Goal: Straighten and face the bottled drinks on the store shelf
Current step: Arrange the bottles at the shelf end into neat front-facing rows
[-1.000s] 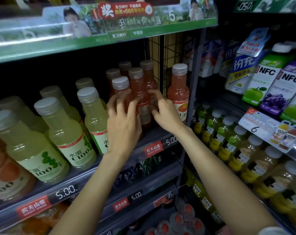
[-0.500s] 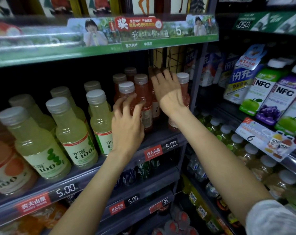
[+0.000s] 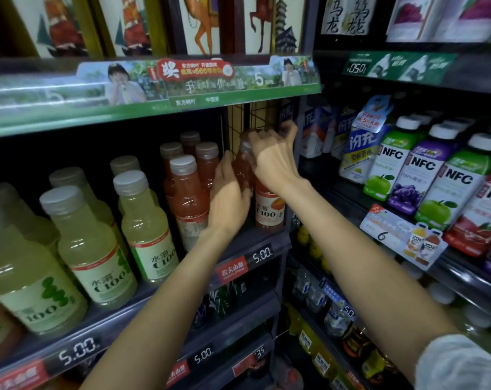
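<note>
Hands: our left hand [image 3: 228, 198] and right hand [image 3: 272, 161] grip one red bottle [image 3: 245, 170] | reason: likely turning label outward on shelf [image 3: 255, 243].

Dim store aisle; dark metal shelving [image 3: 255, 243]; wire grid divider [image 3: 250, 119], seemingly.

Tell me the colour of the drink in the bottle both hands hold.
Pinkish red bottle, seen in the head view.
</note>
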A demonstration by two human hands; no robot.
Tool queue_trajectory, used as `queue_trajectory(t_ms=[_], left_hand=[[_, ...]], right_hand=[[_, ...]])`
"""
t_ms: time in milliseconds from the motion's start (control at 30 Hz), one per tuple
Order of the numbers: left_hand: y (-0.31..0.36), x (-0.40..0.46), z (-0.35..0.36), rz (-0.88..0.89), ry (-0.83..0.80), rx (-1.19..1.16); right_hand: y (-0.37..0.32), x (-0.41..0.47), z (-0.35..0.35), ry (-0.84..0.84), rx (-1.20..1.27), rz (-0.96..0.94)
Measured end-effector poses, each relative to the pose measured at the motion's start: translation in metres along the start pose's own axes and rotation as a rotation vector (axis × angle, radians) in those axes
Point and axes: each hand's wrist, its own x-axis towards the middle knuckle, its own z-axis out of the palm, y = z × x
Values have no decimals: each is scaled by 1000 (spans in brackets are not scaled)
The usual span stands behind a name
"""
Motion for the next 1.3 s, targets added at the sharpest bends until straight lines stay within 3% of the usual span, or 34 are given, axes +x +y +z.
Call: queue_trajectory(t_ms=[100,233,333,500,600,667,800,967,1100,1300], left_hand=[[4,23,10,-8,-62,44],[12,48,19,-134,-72,168],[13,55,23,-143,-55,265],[11,61,27,-163,-54,255],[15,63,29,-167,-93,250],[13,60,32,-183,-111,178],[-4,34,42,-96,-72,-255],[-22,6,58,-317,-150,-592],[-26,0,63,-389,-239,-626],[-25,-1,62,-357,-249,-528]], right_hand=[[-2,5,-5,-151,-44,-11],[3,13,-9,-213,-65,3],[14,3,-5,-61,78,20],[13,-63,-6,297,197,236],[7,-90,1,276,157,343],[6,-97,8,219,152,369],[8,-103,19,162,283,425],[4,-109,38,71,288,460],[6,-108,43,88,254,519],[11,-112,44,95,234,513]])
